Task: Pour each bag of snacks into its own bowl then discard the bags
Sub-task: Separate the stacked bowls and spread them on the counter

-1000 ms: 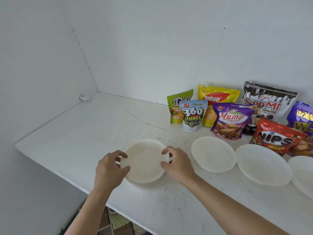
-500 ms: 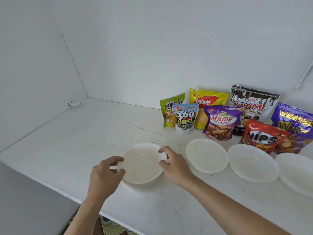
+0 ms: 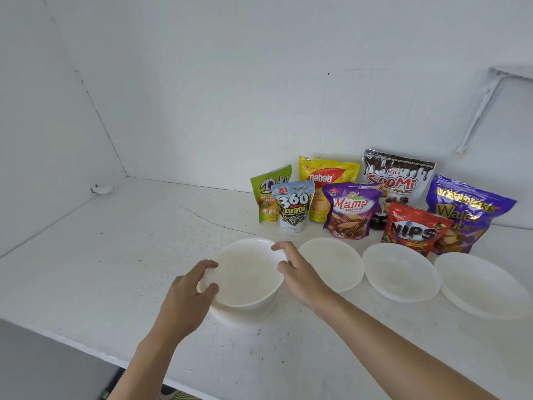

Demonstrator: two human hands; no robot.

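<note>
My left hand (image 3: 189, 287) grips the left rim of a white bowl (image 3: 245, 277), and my right hand (image 3: 301, 277) pinches its right rim. The bowl is tilted a little and sits just above another white rim (image 3: 223, 313) underneath it. Three more empty white bowls (image 3: 331, 262) (image 3: 401, 271) (image 3: 484, 284) stand in a row to the right. Behind them stand several sealed snack bags: green Deka (image 3: 264, 194), 360 Kuaci (image 3: 294, 209), yellow Nabati (image 3: 327, 176), purple Mama (image 3: 349, 210), Soomi (image 3: 399, 180), red Nips (image 3: 415, 230) and a purple wafer bag (image 3: 467, 210).
Everything stands on a white counter (image 3: 115, 255) set into a corner of white walls. Its front edge runs diagonally below my arms. A small white lump (image 3: 101, 189) lies by the left wall. A thin crack crosses the counter behind the held bowl.
Both hands keep hold of the bowl's rim. The bowl has come up slightly and tilted, showing another rim beneath it. My view has swung a little to the right.
</note>
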